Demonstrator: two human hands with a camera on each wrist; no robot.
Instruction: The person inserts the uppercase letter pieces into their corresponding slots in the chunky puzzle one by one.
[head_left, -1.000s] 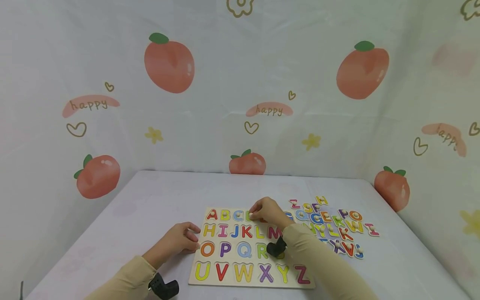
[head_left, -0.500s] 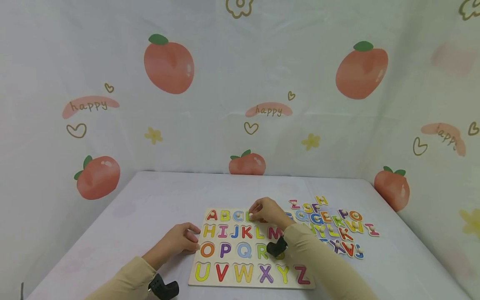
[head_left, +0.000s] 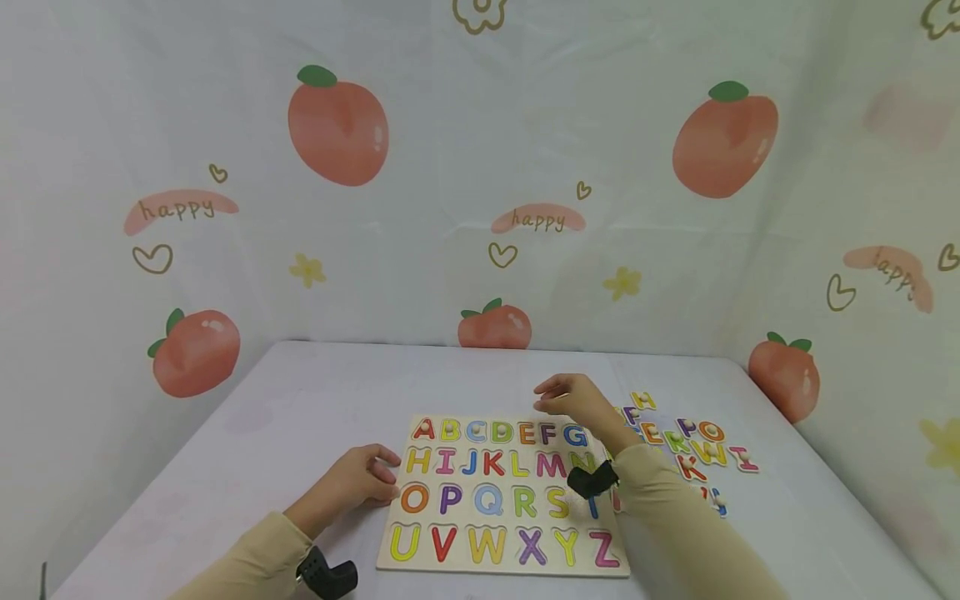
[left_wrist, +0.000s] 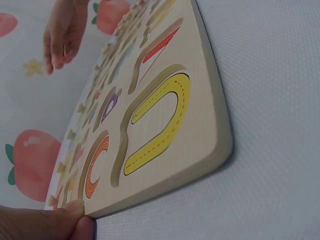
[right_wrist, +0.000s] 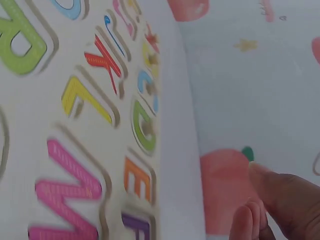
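A wooden alphabet puzzle board lies on the table. At its left edge my left hand grips the rim; the left wrist view shows the thumb on the board's edge with a finger beside it. Knobbed letters A, B, C and D sit in the top row. Beyond the top edge, above F and G, my right hand hovers with loosely bent fingers. Nothing shows between its thumb and fingers in the right wrist view.
Several loose knobbed letter pieces lie right of the board, including a yellow H, an orange O, a red K and a pink I. My right forearm hides some. A printed cloth backdrop stands behind the table.
My right hand has let go of the green D's knob, lifted and moved right and away from the board. D, E and F now show. The left hand has stayed put.
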